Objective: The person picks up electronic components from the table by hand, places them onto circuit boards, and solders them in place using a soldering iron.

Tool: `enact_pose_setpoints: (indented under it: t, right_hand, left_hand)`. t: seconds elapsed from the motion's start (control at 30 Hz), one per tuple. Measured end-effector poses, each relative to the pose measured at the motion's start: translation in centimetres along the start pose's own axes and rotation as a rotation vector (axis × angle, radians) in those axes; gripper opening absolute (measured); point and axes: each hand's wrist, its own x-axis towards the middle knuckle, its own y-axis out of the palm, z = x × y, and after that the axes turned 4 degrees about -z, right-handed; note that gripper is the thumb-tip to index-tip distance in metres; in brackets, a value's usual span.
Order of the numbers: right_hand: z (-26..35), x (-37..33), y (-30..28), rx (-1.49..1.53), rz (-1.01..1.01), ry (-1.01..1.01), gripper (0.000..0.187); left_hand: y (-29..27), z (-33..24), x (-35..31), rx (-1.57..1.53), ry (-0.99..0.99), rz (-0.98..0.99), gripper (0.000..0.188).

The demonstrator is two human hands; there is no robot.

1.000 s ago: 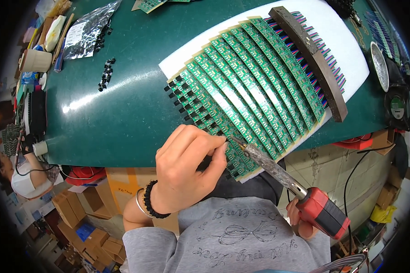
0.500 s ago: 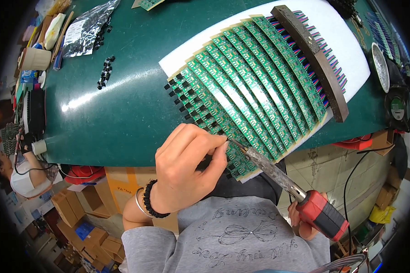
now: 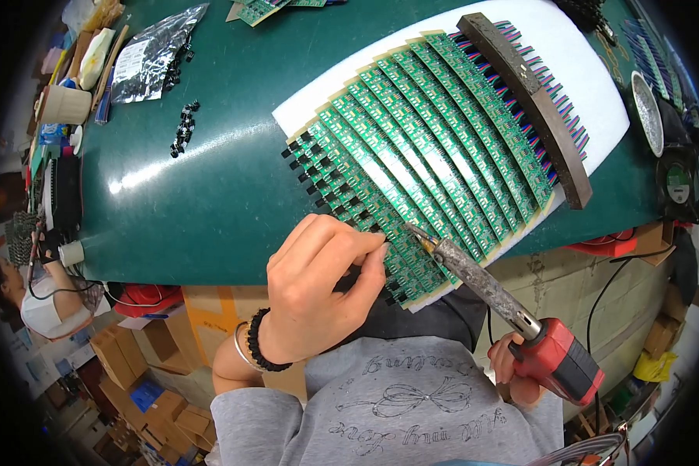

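Observation:
My left hand (image 3: 318, 283) is closed in a pinch at the near-left edge of the nearest green circuit board (image 3: 357, 186). Whatever sits between thumb and forefinger is too small and covered to make out. Small black components (image 3: 316, 171) line that board's left edge. My right hand (image 3: 507, 363) grips the red and black handle of a soldering iron (image 3: 481, 283), its fingers partly hidden by the handle. The iron's tip points at the board surface, slightly right of my left fingertips; whether it touches cannot be told.
Several overlapping boards lie on a white foam sheet (image 3: 295, 109), with a dark bar (image 3: 528, 101) across their wires. Loose black components (image 3: 183, 128) and a silver bag (image 3: 151, 58) lie at the left. A metal dish (image 3: 648, 115) stands right. A co-worker (image 3: 54, 307) sits far left.
The soldering iron's tip has moved up and to the right, away from my left fingertips. My left hand stays pinched in nearly the same place.

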Motion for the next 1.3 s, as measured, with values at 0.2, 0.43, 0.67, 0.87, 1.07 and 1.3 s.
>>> enact_pose_setpoints:
  t: [0.2, 0.43, 0.67, 0.87, 1.07, 1.3]
  right_hand:
    - [1.1, 2.7, 1.2, 0.054, 0.008, 0.212, 0.039]
    - [-0.4, 2.0, 1.4, 0.184, -0.081, 0.109, 0.035]
    - [0.6, 0.6, 0.8, -0.125, -0.222, 0.226, 0.093]
    - [0.4, 1.6, 0.6, -0.144, -0.22, 0.26, 0.091]
    - [0.5, 1.5, 1.3, -0.151, -0.237, 0.271, 0.089]
    - [0.0, 2.6, 1.1, -0.33, -0.074, 0.204, 0.08]
  left_hand:
    - [-0.2, 0.1, 0.4, 0.01, 0.008, 0.011, 0.016]
    - [-0.6, -0.1, 0.1, 0.061, 0.02, -0.006, 0.015]
    - [-5.6, 3.8, 2.1, 0.378, 0.023, -0.275, 0.012]
    - [-10.2, 11.3, 7.5, 0.732, 0.029, -0.278, 0.014]
    - [-10.4, 13.7, 9.3, 0.872, 0.166, -0.155, 0.01]
    - [-6.2, 2.6, 5.6, 0.248, 0.148, -0.186, 0.005]
